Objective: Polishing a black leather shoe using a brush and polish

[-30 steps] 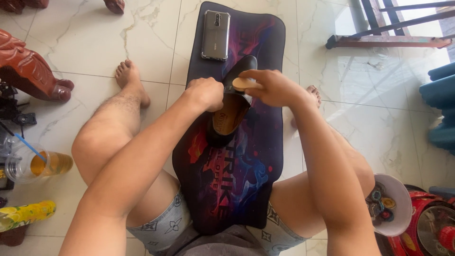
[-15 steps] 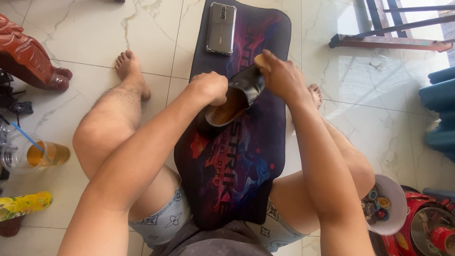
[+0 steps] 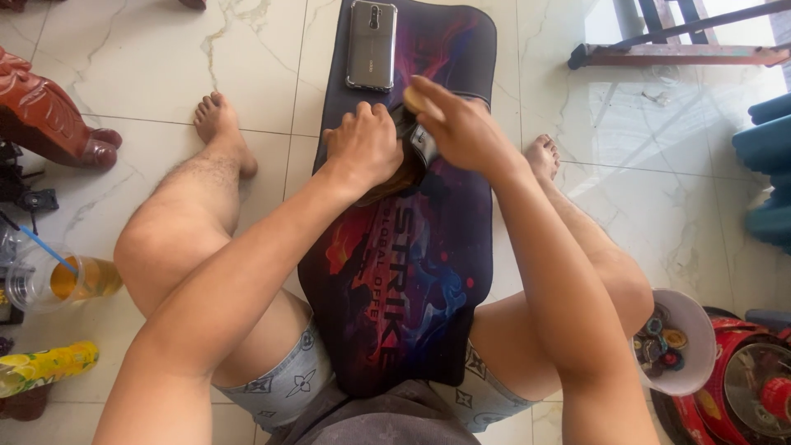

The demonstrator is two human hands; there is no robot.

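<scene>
On the dark mat, the left hand and right hand both grip a brown shoe; a plastic cup holds amber drink.

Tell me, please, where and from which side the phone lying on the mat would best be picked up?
Grip the phone across its two long edges, from above. It lies flat, back up, in a clear case at the far end of the dark mat, long edges running away from the person and both free. The left hand is nearer; coming over the top avoids the shoe both hands are on.

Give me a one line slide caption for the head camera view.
Seated person's left hand steadies a dark shoe on a mat while right hand rubs it.
</scene>
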